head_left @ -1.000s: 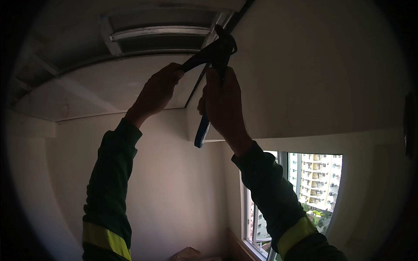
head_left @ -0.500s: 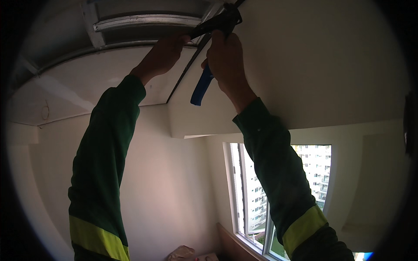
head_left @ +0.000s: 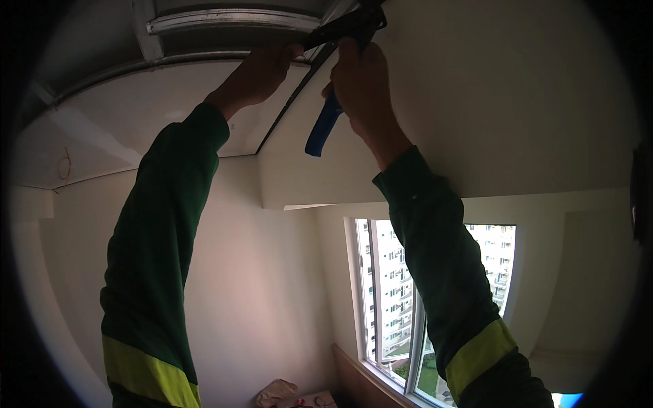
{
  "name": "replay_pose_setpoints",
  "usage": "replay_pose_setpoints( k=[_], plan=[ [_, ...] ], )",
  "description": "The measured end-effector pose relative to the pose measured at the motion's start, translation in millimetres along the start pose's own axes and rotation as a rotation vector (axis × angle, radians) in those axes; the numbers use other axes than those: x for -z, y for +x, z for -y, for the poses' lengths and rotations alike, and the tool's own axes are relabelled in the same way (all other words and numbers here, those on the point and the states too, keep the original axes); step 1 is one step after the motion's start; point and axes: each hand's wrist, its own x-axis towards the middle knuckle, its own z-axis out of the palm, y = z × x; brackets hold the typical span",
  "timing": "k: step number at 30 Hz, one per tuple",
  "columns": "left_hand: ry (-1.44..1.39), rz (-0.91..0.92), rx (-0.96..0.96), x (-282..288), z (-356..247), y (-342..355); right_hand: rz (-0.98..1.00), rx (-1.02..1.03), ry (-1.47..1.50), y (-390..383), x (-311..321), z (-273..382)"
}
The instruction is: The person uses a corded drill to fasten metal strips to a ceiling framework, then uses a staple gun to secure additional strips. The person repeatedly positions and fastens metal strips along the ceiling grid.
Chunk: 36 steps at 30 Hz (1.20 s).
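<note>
Both my arms reach up to the corner where the ceiling frame meets the wall. My right hand (head_left: 364, 85) is closed round a black hand tool with a blue handle (head_left: 323, 128); the handle hangs below my fist. Its black body (head_left: 345, 26) lies near the wall's upper edge, and its exact kind is unclear in the dark. My left hand (head_left: 262, 73) is closed at the left end of the black body, steadying it from the side. The tool's far tip is hidden near the top edge of the view.
Metal ceiling channels (head_left: 235, 20) run above my left hand, beside a pale ceiling board (head_left: 163, 102). A wire loop (head_left: 64, 165) hangs at the left. Low on the right is a window (head_left: 415, 326). A crumpled brown bag (head_left: 277, 392) lies far below.
My hands and the tool have shifted slightly up and to the right in the view. Both hands keep their grip.
</note>
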Motion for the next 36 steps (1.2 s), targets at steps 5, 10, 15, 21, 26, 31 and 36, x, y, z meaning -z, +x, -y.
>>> replay_pose_setpoints(
  k=[5,10,15,21,26,31,36],
  plan=[
    [0.077,-0.045,-0.092,-2.1,4.3,2.3,0.01,0.031,-0.087,0.2,0.1,5.5],
    [0.15,0.022,-0.08,-1.6,11.6,1.9,0.009,-0.199,0.095,-5.4,1.5,25.8],
    [0.093,-0.047,-0.153,0.1,9.2,0.5,0.036,-0.2,0.105,-7.2,2.1,42.7],
    [-0.027,0.062,0.102,9.1,1.6,4.3,-0.009,-0.286,0.199,-10.4,1.2,45.5],
    [-0.046,0.051,0.089,8.7,4.7,0.0,0.05,-0.113,0.025,-6.0,1.6,30.7],
    [0.06,-0.005,-0.095,12.9,13.2,6.0,0.002,0.018,0.024,0.6,-8.2,12.5],
    [-0.059,0.114,0.032,12.4,23.4,18.5,0.019,-0.194,0.228,-3.0,-20.1,6.7]
  ],
)
